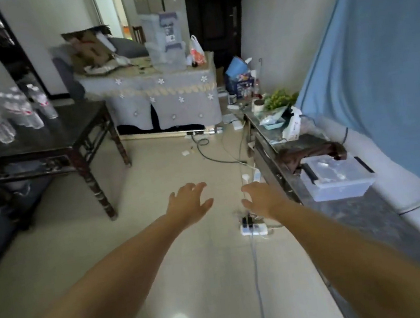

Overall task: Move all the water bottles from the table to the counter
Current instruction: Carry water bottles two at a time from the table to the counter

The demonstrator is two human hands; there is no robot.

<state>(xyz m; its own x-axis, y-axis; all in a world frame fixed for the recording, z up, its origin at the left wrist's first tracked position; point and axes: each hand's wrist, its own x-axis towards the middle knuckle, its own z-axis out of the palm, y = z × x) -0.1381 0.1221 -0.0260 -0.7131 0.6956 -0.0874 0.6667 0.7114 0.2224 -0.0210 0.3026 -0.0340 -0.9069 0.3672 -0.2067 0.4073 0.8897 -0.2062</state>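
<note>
Left hand (188, 204): I see it stretched forward over the floor, fingers spread, holding nothing.
Right hand (262, 200): also reaching out with fingers apart and empty; it overlaps the near edge of the counter (349, 210) in my view, and I cannot tell whether it touches.
Water bottles (17, 112): upright in a cluster on the dark table (48, 137) at far left, well apart from both hands. Motion blur smears them together; I cannot count them, and the table's left part is cut off by the frame.
Counter: runs along the right under a blue cloth (377, 62); a clear lidded box (336, 176) sits on it, beside dark crumpled fabric I cannot identify.
Power strip (253, 229): on the floor just below the right wrist, partly hidden by it.
</note>
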